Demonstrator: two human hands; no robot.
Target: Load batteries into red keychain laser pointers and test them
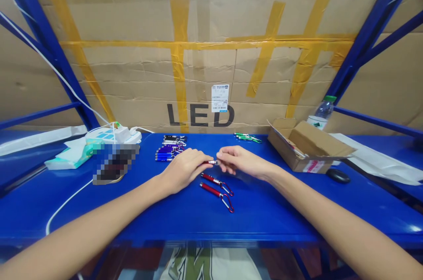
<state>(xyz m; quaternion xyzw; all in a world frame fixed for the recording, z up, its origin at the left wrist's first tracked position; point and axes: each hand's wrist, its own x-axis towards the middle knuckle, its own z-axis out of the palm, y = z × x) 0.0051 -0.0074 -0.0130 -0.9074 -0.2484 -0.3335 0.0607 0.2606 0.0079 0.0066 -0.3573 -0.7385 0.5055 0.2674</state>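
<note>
My left hand (188, 166) is closed around a small red keychain flashlight (211, 162), whose silver end sticks out past the fingertips; the rest of it is covered by the hand. Thumb and forefinger of my right hand (234, 159) are pinched right by that silver end, and what they grip is too small to make out. Just below the hands lie two more red flashlights, an upper one (210, 178) and a lower one (211, 190), each with a red carabiner clip pointing right. Left of my hands is a row of blue, purple, silver and black flashlights (167, 150).
Green flashlights (244, 137) lie at the back. On the right stand an open cardboard box (297, 156), a black mouse (338, 176) and a bottle (322, 112). A power strip (114, 134), tissue pack (71, 156) and blurred dark object (115, 164) sit left. Taped cardboard (142, 86) closes the back.
</note>
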